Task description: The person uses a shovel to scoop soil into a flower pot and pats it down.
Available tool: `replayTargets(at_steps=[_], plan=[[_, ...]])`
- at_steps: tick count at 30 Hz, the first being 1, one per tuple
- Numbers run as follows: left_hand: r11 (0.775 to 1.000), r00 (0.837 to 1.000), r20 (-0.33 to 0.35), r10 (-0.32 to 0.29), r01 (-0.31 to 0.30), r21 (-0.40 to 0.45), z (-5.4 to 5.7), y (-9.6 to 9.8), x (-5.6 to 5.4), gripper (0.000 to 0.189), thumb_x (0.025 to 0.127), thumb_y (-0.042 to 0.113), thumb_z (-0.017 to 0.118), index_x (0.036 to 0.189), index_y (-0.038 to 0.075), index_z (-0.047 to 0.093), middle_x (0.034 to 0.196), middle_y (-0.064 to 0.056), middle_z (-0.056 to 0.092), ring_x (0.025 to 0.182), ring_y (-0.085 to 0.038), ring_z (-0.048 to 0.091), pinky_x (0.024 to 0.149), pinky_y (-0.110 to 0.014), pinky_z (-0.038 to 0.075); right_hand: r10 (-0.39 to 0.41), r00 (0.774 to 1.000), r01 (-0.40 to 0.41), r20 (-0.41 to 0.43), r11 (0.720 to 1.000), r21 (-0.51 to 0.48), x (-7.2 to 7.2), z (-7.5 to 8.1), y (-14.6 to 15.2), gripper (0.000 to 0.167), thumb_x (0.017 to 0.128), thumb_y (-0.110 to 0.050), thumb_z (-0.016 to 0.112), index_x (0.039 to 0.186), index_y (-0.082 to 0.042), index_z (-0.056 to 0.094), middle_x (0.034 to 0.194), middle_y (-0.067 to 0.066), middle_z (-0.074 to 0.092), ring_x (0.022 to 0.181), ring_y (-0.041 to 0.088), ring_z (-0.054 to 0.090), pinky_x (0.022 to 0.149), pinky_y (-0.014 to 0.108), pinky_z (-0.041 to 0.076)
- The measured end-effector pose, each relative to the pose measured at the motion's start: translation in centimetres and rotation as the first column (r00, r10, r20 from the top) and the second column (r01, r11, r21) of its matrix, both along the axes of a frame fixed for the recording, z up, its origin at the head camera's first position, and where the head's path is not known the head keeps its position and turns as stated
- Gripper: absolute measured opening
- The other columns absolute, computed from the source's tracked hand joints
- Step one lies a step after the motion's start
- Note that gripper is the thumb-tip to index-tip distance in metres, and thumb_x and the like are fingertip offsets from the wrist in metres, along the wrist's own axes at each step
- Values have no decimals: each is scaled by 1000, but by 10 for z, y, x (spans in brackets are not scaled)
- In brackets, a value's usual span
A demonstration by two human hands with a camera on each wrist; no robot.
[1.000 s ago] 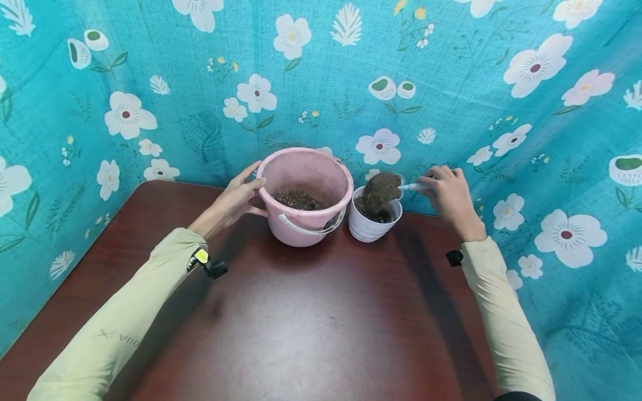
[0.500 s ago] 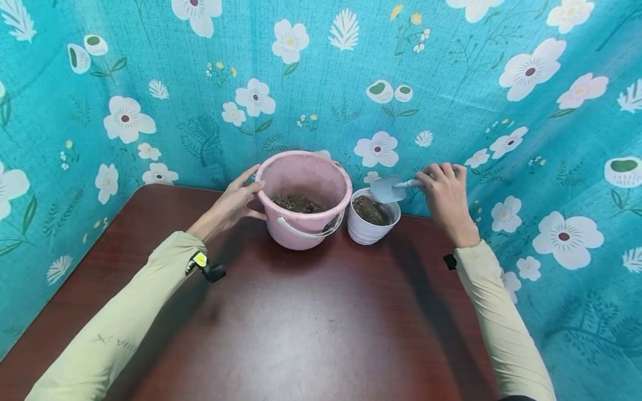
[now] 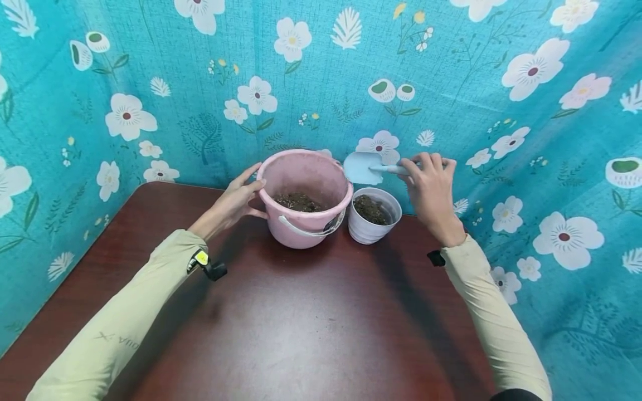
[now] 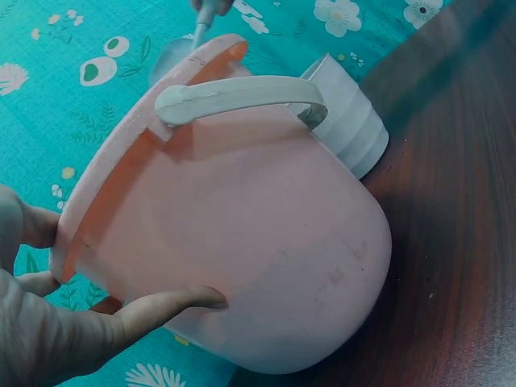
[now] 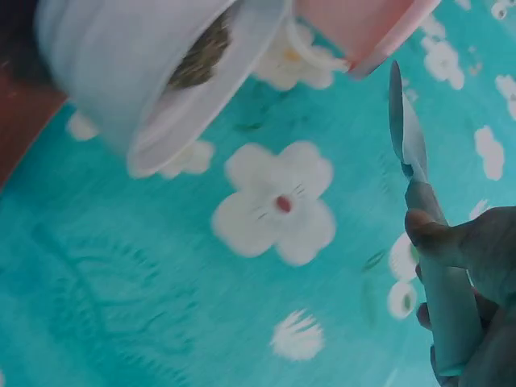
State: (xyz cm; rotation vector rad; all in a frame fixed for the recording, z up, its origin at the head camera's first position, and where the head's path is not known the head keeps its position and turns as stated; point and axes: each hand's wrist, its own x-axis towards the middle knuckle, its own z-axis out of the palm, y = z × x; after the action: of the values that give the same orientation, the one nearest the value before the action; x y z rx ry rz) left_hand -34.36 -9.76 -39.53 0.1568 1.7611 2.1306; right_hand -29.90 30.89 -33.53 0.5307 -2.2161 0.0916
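Observation:
My left hand (image 3: 232,201) has its fingers spread against the outside of a pink bucket (image 3: 301,236). In the left wrist view, fingertips meet the bucket's rim and another digit lies along its wall. Dark soil (image 3: 297,202) covers the bucket's bottom. My right hand (image 3: 430,192) grips the handle of a light blue hand trowel (image 3: 362,168), thumb along it in the right wrist view. The trowel's blade carries no visible soil and hangs above the white ribbed pot (image 3: 368,233), near the bucket's right rim. Inside that pot is more soil (image 3: 370,210).
The bucket and pot stand side by side at the back of a dark reddish-brown table (image 3: 301,323). A turquoise flowered curtain (image 3: 321,72) rises right behind them and along both sides. The bucket's white handle (image 4: 242,95) hangs down its front.
The trowel has tipped its load of soil into the white pot, then risen and moved left toward the bucket with my right hand. My left hand keeps its place on the bucket.

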Motion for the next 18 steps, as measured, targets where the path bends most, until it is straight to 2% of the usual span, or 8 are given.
replayTargets(at_steps=[5, 10, 14, 16, 18], plan=[[1000, 1000, 11, 5, -5, 7, 1, -3, 4, 69, 112, 15, 45, 170, 27, 11, 174, -14, 10, 156, -40, 26, 101, -75, 48, 64, 998, -65, 26, 997, 43, -7, 5, -38, 18, 91, -10, 80, 108, -6, 76, 101, 18, 67, 95, 40, 56, 84, 58, 42], [1000, 1000, 26, -1, 1, 20, 3, -2, 3, 69, 111, 14, 47, 170, 27, 14, 174, -14, 13, 155, -41, 29, 100, -74, 49, 92, 991, -108, 95, 978, 177, -17, 5, -79, 17, 91, -10, 79, 108, -8, 78, 99, 14, 67, 94, 35, 57, 82, 54, 45], [1000, 1000, 18, 3, -3, -2, 6, -1, 1, 68, 111, 14, 47, 170, 27, 15, 172, -13, 18, 152, -41, 33, 100, -73, 50, 8, 989, -55, 149, 947, 315, -37, -2, -113, 19, 91, -11, 77, 110, -11, 80, 105, 11, 68, 97, 31, 56, 85, 49, 47], [1000, 1000, 15, 7, -7, -17, 7, -1, 0, 68, 111, 15, 47, 170, 28, 15, 172, -13, 18, 151, -41, 33, 101, -73, 49, -53, 979, -30, 198, 917, 397, -51, -10, -131, 15, 91, -14, 79, 106, -12, 81, 108, 9, 70, 102, 30, 56, 87, 46, 49], [1000, 1000, 21, 8, -8, -19, 6, -2, 0, 68, 111, 15, 47, 170, 28, 15, 172, -13, 17, 152, -41, 33, 102, -73, 48, -101, 962, -36, 254, 875, 484, -65, -19, -146, 13, 89, -17, 80, 101, -13, 82, 109, 7, 73, 106, 29, 59, 92, 45, 51]])
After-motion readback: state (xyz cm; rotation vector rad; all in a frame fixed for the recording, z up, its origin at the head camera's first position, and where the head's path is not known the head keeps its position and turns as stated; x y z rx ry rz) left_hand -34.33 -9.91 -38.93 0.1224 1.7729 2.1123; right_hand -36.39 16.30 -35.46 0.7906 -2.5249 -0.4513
